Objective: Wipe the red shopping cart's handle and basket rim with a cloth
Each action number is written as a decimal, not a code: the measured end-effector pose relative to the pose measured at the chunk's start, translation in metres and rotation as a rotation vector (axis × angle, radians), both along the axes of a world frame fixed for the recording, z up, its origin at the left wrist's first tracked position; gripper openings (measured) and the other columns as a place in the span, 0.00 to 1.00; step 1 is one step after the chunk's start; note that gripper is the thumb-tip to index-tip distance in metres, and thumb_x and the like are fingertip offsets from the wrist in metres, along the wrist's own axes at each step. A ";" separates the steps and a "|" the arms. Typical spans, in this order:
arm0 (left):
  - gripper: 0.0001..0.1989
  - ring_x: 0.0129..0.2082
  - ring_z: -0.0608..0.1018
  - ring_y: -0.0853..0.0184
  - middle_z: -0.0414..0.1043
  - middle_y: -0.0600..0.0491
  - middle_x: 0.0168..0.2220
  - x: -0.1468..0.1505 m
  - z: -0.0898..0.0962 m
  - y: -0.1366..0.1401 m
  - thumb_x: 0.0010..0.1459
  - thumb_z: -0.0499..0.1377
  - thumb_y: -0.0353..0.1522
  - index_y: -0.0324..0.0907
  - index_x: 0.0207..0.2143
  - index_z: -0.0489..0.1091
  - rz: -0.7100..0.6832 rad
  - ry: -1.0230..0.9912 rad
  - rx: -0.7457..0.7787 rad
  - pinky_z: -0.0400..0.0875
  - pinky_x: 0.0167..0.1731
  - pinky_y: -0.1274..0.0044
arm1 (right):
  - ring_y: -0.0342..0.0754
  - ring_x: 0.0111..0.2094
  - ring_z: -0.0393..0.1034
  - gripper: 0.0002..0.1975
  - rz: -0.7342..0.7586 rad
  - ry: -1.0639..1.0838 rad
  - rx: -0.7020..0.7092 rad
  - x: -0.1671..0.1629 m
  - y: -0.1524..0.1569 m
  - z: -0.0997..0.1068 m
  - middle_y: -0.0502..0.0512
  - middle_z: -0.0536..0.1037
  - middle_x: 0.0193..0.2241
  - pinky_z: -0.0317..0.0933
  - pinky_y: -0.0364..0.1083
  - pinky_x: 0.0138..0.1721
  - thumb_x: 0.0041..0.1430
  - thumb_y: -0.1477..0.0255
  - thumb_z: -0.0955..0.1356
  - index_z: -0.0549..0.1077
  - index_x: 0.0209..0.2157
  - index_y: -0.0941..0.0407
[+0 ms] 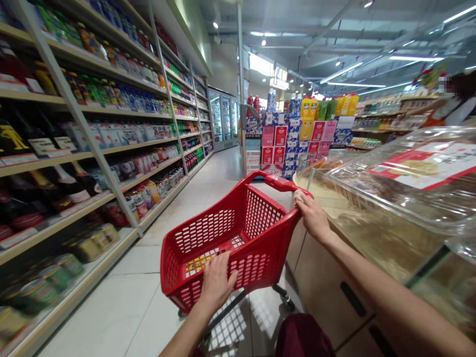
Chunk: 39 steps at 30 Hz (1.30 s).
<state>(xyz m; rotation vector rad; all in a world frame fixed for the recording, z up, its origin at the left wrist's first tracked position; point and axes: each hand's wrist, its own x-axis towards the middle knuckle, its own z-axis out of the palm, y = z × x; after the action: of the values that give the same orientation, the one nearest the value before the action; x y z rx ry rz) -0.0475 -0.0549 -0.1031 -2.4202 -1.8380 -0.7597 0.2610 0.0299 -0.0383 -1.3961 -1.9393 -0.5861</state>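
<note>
A red plastic shopping cart (pixel 256 270) with a perforated basket stands turned sideways in front of me, its handle at the upper right. My left hand (pixel 217 280) grips the near side rim, fingers over the edge and thumb on the outer face. With my right hand (pixel 312 215) I hold the end of the cart's handle (pixel 279 183). Something small and whitish shows at its fingers, too unclear to name. Through the basket's floor and wall holes a patch of yellow shows; no goods are visible inside.
Tall drink shelves (pixel 130 144) line the left. To the right, a display counter (pixel 330 277) carries clear plastic food boxes (pixel 420 168). Stacked drink cartons (pixel 273 146) and glass-door fridges (pixel 225 116) stand ahead, beyond the tiled floor (pixel 139 270). A person (pixel 457 104) is at the far right.
</note>
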 end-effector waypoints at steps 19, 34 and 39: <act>0.30 0.55 0.58 0.58 0.57 0.44 0.55 0.017 0.006 -0.001 0.49 0.50 0.35 0.35 0.55 0.52 0.023 0.136 -0.117 0.47 0.55 0.63 | 0.48 0.56 0.52 0.21 0.313 -0.122 -0.100 -0.049 -0.009 -0.038 0.54 0.63 0.53 0.52 0.53 0.53 0.56 0.81 0.55 0.66 0.49 0.53; 0.27 0.54 0.62 0.59 0.59 0.42 0.54 -0.011 0.012 -0.008 0.50 0.49 0.35 0.35 0.53 0.54 0.088 0.091 -0.230 0.53 0.53 0.64 | 0.50 0.56 0.52 0.22 0.192 -0.034 -0.116 -0.059 0.006 -0.044 0.58 0.61 0.54 0.50 0.55 0.54 0.55 0.83 0.56 0.65 0.49 0.56; 0.22 0.47 0.68 0.62 0.65 0.43 0.49 -0.034 -0.003 -0.013 0.53 0.47 0.33 0.35 0.50 0.58 0.136 0.069 -0.157 0.61 0.47 0.69 | 0.47 0.57 0.50 0.20 0.388 -0.042 -0.162 -0.102 -0.008 -0.066 0.56 0.60 0.55 0.51 0.53 0.54 0.59 0.78 0.56 0.62 0.52 0.53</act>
<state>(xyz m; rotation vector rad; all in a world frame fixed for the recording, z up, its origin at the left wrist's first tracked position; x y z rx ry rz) -0.0814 -0.0679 -0.1062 -2.3440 -2.0817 -0.5353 0.1589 0.0214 -0.1045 -1.0618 -2.2553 -0.2815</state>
